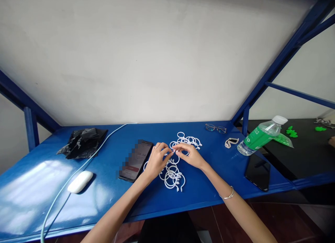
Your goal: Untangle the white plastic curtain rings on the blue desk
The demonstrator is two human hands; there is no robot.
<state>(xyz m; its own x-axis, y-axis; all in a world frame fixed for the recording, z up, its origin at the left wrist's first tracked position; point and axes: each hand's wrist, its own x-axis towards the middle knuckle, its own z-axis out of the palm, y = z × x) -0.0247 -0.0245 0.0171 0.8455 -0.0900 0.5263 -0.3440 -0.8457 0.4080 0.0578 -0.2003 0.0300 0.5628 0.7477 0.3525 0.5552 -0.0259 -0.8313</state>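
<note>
Between my two hands, a white plastic snap ring (179, 160), which looks like a curtain ring, is held at its joint. My left hand (157, 160) pinches one side with thumb and forefinger. From the other side, my right hand (191, 156) pinches it with its fingertips, close against the left ones. Whether the ring's ends are joined is hidden by the fingers. Nearer to me lies a heap of similar white rings (171, 176), some with gaps showing. Beyond my hands is another group of white rings (192, 142), partly covered by my right hand.
Left of my hands are a lit phone (134, 162), a white case (81, 182), a pale cable (90, 157) and a black plastic bag (83, 142). To the right are glasses (216, 128), a beige looped item (231, 142), a water bottle (261, 135) and a dark phone (258, 171).
</note>
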